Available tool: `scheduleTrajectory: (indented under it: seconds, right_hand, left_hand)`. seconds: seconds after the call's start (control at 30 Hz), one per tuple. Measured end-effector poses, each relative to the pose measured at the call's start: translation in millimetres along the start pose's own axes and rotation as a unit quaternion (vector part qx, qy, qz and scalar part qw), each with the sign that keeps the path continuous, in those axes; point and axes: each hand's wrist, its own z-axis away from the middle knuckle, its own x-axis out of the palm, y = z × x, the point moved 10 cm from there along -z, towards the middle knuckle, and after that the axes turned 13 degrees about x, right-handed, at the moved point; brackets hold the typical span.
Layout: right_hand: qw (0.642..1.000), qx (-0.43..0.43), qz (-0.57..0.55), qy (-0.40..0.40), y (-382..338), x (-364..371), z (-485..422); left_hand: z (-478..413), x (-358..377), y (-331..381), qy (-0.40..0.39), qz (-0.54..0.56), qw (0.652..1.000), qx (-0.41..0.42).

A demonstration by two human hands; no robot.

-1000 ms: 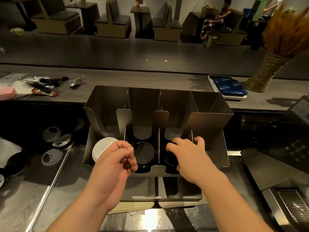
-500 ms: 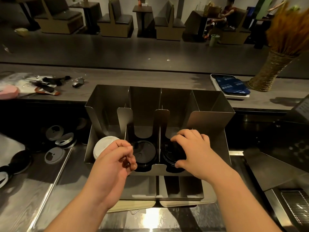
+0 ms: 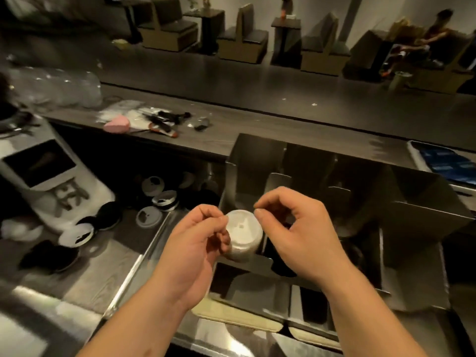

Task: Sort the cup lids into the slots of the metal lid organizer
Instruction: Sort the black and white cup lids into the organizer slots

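Left hand [image 3: 198,243]: curling at lids [image 3: 243,233], hold unclear.
Right hand [image 3: 296,233]: curling at lids, hold unclear.
Lids: sitting in left slot of organizer [image 3: 425,199].

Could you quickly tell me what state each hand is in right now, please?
Left hand: fingers curled beside the white lids; grip cannot be told.
Right hand: curled, holding nothing.

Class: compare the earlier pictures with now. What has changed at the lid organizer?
The right hand moved left from a middle slot to the white lid stack; its grip is unclear. The left hand stays curled beside it; organizer and loose lids unmoved.
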Motion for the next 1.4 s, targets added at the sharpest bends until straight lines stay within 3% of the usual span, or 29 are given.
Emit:
scheduleTrajectory:
  seconds: [0.13,0.3,0.43,0.53,0.63,0.8,1.0,1.1,1.2,1.4]
  right_hand:
    - [0.997,-0.014,-0.026,-0.07,-34,85,-26]
    - [0.984,0.019,0.023,-0.175,-45,210,-47]
    - [0.962,0.087,0.078,-0.247,-15,314,-68]
    - [0.938,0.118,0.109,-0.308,5,393,-82]
    - [0.917,0.124,0.133,-0.356,16,469,-97]
    - [0.882,0.133,0.175,-0.417,23,571,-106]
    - [0.865,0.185,0.205,-0.419,53,628,-120]
    - [0.869,0.159,0.254,-0.394,55,640,-134]
    - [0.878,0.165,0.296,-0.337,56,641,-151]
    - [0.916,0.228,0.13,-0.304,53,612,-154]
  left_hand:
    - [-4,-87,11,0.085,0.008,0.996,0.0]
    - [-10,-198,10,0.183,-0.01,0.983,0.001]
    - [-23,-296,-3,0.231,-0.163,0.959,-0.009]
    - [-38,-377,-6,0.232,-0.38,0.895,-0.006]
    - [-57,-438,-7,0.177,-0.618,0.765,-0.035]
    - [-70,-528,-32,0.178,-0.689,0.688,-0.142]
    - [-81,-565,-75,0.07,-0.712,0.683,-0.15]
    - [-81,-570,-72,0.114,-0.685,0.713,-0.101]
    - [-82,-559,-55,0.138,-0.686,0.711,-0.061]
    - [-74,-559,-48,0.175,-0.622,0.762,-0.037]
